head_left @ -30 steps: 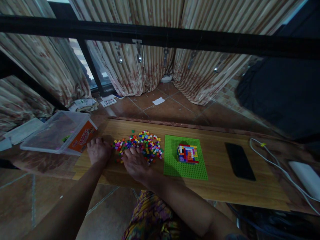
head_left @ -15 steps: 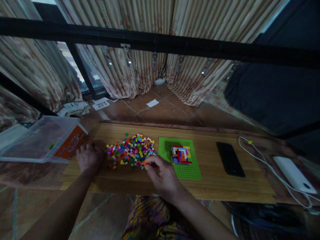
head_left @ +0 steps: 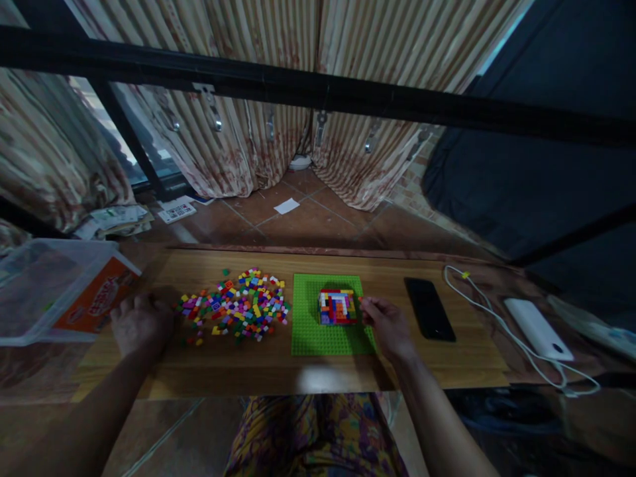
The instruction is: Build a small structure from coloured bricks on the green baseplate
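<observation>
My right hand point(head_left: 390, 324) is at the right edge of the green baseplate point(head_left: 308, 341), its thumb and fingers pinched on a small orange toy brick, mostly hidden by the fingertips. Just left of those fingertips, a square structure of multicoloured bricks point(head_left: 338, 307) stands on the baseplate, with walls around an inner pattern. My left hand point(head_left: 142, 324) rests on the wooden board with its fingers loosely apart and nothing in them. Between that hand and the baseplate spreads a pile of loose coloured bricks point(head_left: 243, 305).
A clear plastic box point(head_left: 59, 255) with an orange label stands at the far left, beside my left hand. Right of the baseplate lie a black phone point(head_left: 430, 309), a white power bank point(head_left: 538, 329) and a white cable point(head_left: 489, 311). Striped curtains point(head_left: 268, 152) hang behind a dark rail.
My right hand has moved right, from the loose pile to the right side of the brick structure, carrying the orange brick. My left hand stays on the board. The camera view has shifted slightly.
</observation>
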`<state>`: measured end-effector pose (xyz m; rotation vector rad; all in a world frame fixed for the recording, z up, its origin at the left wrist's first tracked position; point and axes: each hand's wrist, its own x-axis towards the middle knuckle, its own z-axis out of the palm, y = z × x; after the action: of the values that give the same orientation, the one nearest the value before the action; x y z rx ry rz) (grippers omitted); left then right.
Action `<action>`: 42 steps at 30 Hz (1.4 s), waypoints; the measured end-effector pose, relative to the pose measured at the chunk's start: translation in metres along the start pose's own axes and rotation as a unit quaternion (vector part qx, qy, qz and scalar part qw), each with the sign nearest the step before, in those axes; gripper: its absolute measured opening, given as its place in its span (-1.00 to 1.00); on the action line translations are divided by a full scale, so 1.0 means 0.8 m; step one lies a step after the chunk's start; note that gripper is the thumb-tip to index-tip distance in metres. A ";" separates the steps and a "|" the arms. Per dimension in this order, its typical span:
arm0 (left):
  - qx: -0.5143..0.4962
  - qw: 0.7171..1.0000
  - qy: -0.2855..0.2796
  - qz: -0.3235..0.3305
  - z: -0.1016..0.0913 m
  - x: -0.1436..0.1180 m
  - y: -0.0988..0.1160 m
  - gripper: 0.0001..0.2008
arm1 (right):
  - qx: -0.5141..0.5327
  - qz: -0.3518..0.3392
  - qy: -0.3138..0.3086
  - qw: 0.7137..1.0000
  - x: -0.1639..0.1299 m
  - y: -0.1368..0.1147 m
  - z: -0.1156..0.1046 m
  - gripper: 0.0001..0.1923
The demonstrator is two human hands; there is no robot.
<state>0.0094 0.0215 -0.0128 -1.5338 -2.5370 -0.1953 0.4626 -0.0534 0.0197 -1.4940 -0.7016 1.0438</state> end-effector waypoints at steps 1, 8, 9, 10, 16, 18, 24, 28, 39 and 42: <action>0.005 1.000 0.002 0.003 0.001 0.000 0.000 -0.59 | -0.008 0.002 -0.005 1.000 0.001 0.002 0.004 -0.59; 0.002 1.000 0.001 0.006 0.006 0.004 -0.002 -0.62 | -0.099 -0.037 -0.001 0.994 0.010 0.010 0.017 -0.56; -0.003 1.000 0.004 0.006 0.006 0.004 -0.002 -0.63 | -0.114 -0.049 0.001 0.992 0.011 0.011 0.017 -0.56; -0.009 1.000 0.007 0.006 0.006 0.004 -0.002 -0.64 | -0.132 -0.062 0.004 0.989 0.012 0.012 0.017 -0.56; 0.002 0.999 -0.013 0.031 -0.001 0.000 -0.002 -0.52 | -0.258 -0.139 0.022 0.956 0.018 0.022 0.011 -0.56; 0.007 0.999 -0.016 0.036 -0.003 -0.001 -0.002 -0.50 | -0.265 -0.147 0.026 0.953 0.018 0.023 0.010 -0.58; 0.017 0.999 -0.010 0.033 -0.003 0.000 -0.002 -0.49 | -0.264 -0.157 0.025 0.951 0.013 0.019 0.014 -0.63; 0.017 0.999 -0.011 0.033 -0.001 0.001 -0.003 -0.50 | -0.275 -0.151 0.035 0.949 0.013 0.018 0.016 -0.64; -0.001 1.000 -0.009 0.030 0.000 0.001 -0.003 -0.50 | -0.254 -0.127 0.043 0.958 0.019 0.016 0.016 -0.64; -0.001 1.000 -0.002 0.029 0.001 0.001 -0.003 -0.50 | -0.224 -0.110 0.010 0.968 0.021 0.014 0.012 -0.65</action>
<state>0.0066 0.0210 -0.0137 -1.6087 -2.4915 -0.1870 0.4596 -0.0368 0.0051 -1.7563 -1.1159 0.7276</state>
